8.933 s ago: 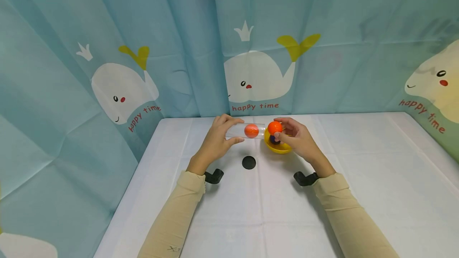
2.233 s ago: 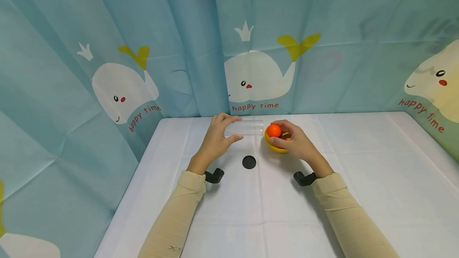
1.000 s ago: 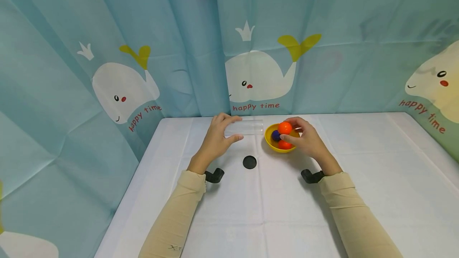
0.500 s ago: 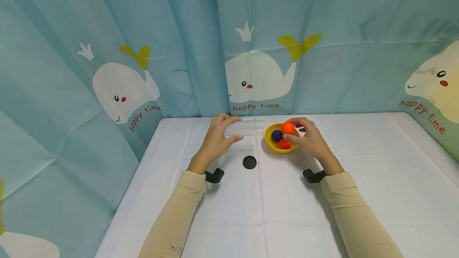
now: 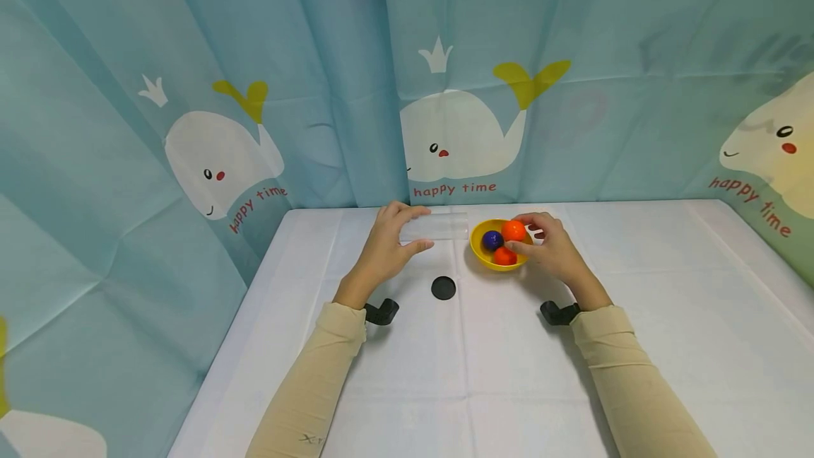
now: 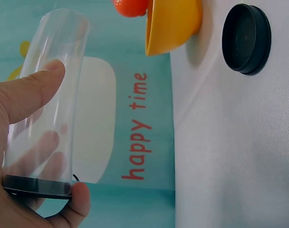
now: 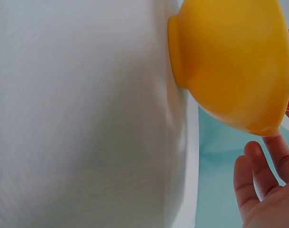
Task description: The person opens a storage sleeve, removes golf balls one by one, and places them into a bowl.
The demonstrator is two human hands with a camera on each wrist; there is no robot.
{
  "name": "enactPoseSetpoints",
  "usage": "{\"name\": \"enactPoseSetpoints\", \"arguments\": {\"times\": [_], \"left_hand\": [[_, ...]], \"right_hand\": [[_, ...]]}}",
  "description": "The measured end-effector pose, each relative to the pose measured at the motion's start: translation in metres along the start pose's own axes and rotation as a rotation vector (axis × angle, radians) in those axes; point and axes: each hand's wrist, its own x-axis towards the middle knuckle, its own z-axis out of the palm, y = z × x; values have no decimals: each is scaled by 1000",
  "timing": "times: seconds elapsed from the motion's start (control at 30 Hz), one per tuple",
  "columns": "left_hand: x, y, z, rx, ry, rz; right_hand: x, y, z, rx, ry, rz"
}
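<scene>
Left hand [image 5: 384,249] grips the clear tube [image 5: 434,227] lying sideways mid-frame, just left of the yellow bowl [image 5: 483,257]. Right hand [image 5: 552,251] pinches an orange ball [image 5: 513,230] over the bowl, beside a purple ball [image 5: 492,239]. Black lid [image 5: 443,288] sits on the bench [image 5: 636,288] below.

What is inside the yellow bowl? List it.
Yellow bowl holds a purple ball and two orange balls; the right hand touches the upper orange ball. Its bottom is covered.
</scene>
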Motion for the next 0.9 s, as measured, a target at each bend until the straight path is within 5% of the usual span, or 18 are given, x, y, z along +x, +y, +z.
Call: {"name": "enactPoseSetpoints", "arguments": {"times": [0.9], "left_hand": [[1,-5,3,-69,-72,-94]], "right_hand": [[-2,9,-3,8,-47,59]]}}
